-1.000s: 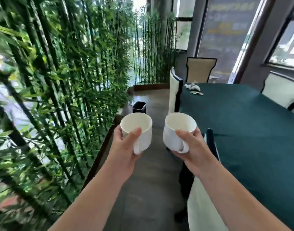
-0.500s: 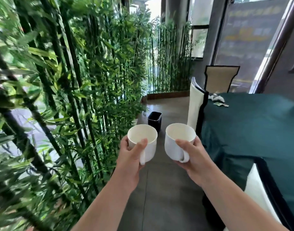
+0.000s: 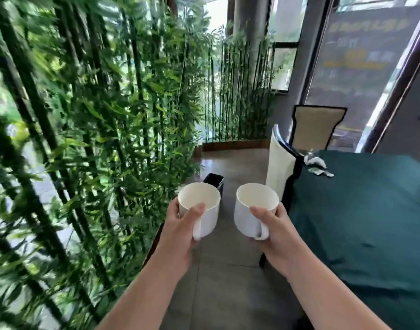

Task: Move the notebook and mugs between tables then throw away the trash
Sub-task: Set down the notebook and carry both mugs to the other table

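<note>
Two plain white mugs, both empty, are held upright above the floor, left of the green-covered desk (image 3: 370, 222). The left hand (image 3: 180, 231) has its grip closed around the left mug (image 3: 200, 208); the right hand (image 3: 276, 234) likewise holds the right mug (image 3: 253, 210). Crumpled trash (image 3: 317, 164) lies at the desk's far corner. The left mug partly hides a black bin (image 3: 213, 180); its contents cannot be seen.

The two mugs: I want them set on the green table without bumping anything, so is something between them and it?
Yes. The white chair stands at the table's near edge, just beyond the right mug. The left mug is farther left, over the floor.
</note>
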